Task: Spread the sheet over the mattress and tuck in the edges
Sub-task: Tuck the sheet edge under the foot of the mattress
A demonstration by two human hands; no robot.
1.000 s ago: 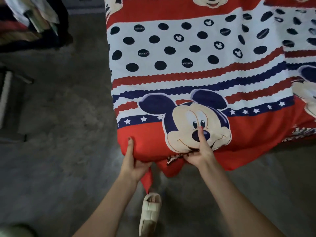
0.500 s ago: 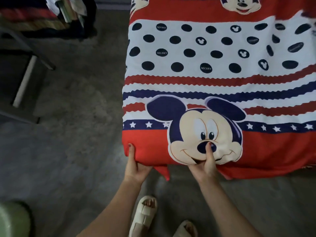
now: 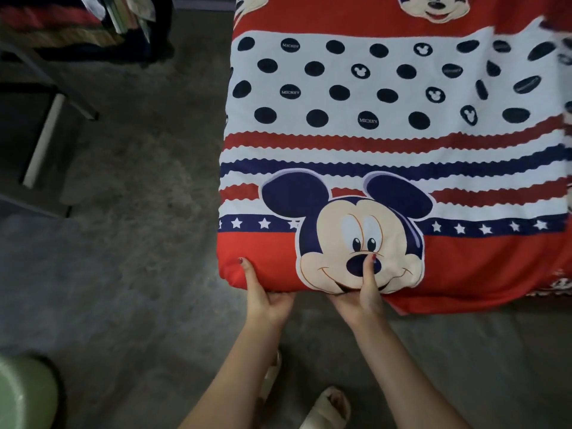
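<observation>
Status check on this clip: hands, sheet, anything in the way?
Left hand and right hand grip near mattress edge, thumbs on top. Sheet spread; red hem hangs loose rightward. Nothing in the way.

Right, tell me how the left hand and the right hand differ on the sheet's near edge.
The left hand grips the sheet by the near corner, its thumb on plain red; the right hand grips further along the edge, its thumb on the printed mouse face. The left thumb leans outward toward the corner; the right thumb points straight up. Both keep their fingers hidden under the edge.
</observation>
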